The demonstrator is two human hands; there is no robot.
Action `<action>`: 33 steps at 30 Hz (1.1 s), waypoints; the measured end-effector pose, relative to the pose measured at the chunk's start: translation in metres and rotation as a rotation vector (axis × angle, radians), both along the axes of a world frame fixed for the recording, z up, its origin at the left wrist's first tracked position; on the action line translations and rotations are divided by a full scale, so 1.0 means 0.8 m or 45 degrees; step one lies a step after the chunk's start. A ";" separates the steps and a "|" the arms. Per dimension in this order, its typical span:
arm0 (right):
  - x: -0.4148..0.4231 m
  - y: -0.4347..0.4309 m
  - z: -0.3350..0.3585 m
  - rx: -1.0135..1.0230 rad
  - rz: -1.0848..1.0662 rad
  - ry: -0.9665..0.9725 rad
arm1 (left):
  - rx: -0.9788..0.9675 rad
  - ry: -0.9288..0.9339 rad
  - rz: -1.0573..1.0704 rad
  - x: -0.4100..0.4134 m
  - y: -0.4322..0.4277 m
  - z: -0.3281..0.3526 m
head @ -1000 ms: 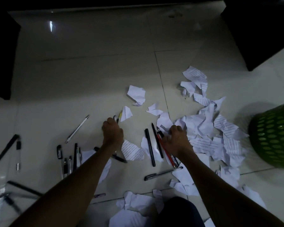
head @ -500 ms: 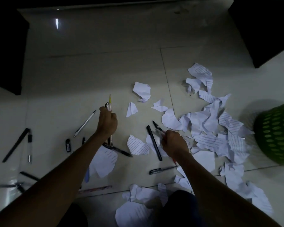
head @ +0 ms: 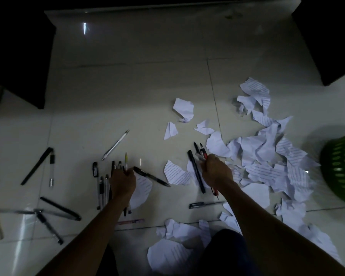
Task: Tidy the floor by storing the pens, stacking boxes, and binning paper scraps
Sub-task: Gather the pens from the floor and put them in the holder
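- Left hand grip: closed on a small bundle of pens, the yellow-tipped pen sticking out above the fist.
- Right hand grip: closed on a second bundle, the red pen among them; tips poke out both ends of the fist.
- Just beside the right hand, on the floor: a long black pen to its left, another black pen nearer the body.
- Between the hands: a black pen lying across a scrap.
- Left of the left hand: a white pen and more dark pens out toward the floor's left edge.
- Paper scraps spread right, none visibly binned; green bin at the right edge.
- No boxes or pen holder in view.
- Judgement: early stage, pens partly gathered, scraps and boxes not started.
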State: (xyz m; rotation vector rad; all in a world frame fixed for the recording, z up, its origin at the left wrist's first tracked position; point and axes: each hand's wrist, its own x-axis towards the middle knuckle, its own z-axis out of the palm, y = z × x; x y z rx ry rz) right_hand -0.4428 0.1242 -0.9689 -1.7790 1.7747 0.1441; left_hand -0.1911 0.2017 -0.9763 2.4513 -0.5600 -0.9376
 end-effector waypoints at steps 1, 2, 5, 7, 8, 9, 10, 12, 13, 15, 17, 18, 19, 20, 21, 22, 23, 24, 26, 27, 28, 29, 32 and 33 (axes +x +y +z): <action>0.001 0.000 0.001 0.009 -0.001 -0.006 | 0.035 0.011 -0.022 0.000 0.006 -0.003; 0.002 0.000 0.001 0.013 -0.001 -0.013 | 0.068 0.019 -0.044 -0.001 0.010 -0.005; 0.005 -0.001 0.003 0.024 0.004 -0.059 | 0.099 0.039 -0.057 -0.001 0.014 -0.005; 0.008 -0.002 0.004 -0.003 0.011 -0.088 | 0.091 0.058 -0.036 -0.001 0.010 -0.005; 0.009 -0.003 0.005 -0.018 0.004 -0.089 | 0.085 0.069 -0.026 -0.001 0.007 -0.004; 0.012 -0.004 0.006 -0.029 -0.007 -0.081 | 0.067 0.085 -0.021 -0.003 0.004 -0.003; 0.014 -0.005 0.006 -0.039 -0.017 -0.068 | 0.035 0.101 -0.025 -0.005 0.002 -0.003; 0.019 -0.007 0.006 -0.041 -0.039 -0.071 | -0.005 0.107 -0.064 -0.009 -0.003 -0.004; 0.021 -0.010 0.005 -0.034 -0.059 -0.093 | 0.008 0.105 -0.083 -0.011 -0.005 -0.004; 0.024 -0.014 0.005 -0.008 -0.105 -0.151 | 0.053 0.099 -0.114 -0.014 -0.008 -0.006; 0.025 -0.015 0.002 0.006 -0.125 -0.194 | 0.074 0.091 -0.152 -0.016 -0.010 -0.009; 0.024 -0.015 0.001 0.007 -0.133 -0.197 | 0.081 0.090 -0.169 -0.016 -0.012 -0.010; 0.024 -0.014 -0.001 0.012 -0.146 -0.191 | 0.089 0.088 -0.186 -0.016 -0.012 -0.011; 0.024 -0.013 -0.002 0.022 -0.167 -0.186 | 0.095 0.086 -0.202 -0.017 -0.014 -0.011; 0.024 -0.012 -0.003 0.034 -0.193 -0.189 | 0.095 0.087 -0.211 -0.017 -0.015 -0.010; 0.025 -0.011 -0.004 0.043 -0.222 -0.198 | 0.081 0.085 -0.216 -0.017 -0.017 -0.010; 0.025 -0.011 -0.005 0.048 -0.246 -0.207 | 0.057 0.080 -0.219 -0.017 -0.018 -0.008; 0.026 -0.011 -0.006 0.052 -0.258 -0.209 | 0.024 0.067 -0.224 -0.017 -0.019 -0.006; 0.027 -0.011 -0.007 0.054 -0.266 -0.200 | -0.035 0.041 -0.229 -0.014 -0.022 -0.002; 0.027 -0.011 -0.007 0.047 -0.276 -0.197 | -0.052 0.035 -0.237 -0.011 -0.025 0.001; 0.026 -0.011 -0.007 0.035 -0.289 -0.195 | -0.064 0.019 -0.257 -0.005 -0.029 0.002; 0.026 -0.012 -0.007 0.026 -0.297 -0.188 | -0.069 -0.004 -0.277 0.002 -0.033 0.003; 0.028 -0.014 -0.007 0.048 -0.273 -0.118 | -0.105 -0.029 -0.280 0.029 -0.050 0.009; 0.028 -0.014 -0.007 0.057 -0.258 -0.100 | -0.121 -0.041 -0.267 0.039 -0.056 0.012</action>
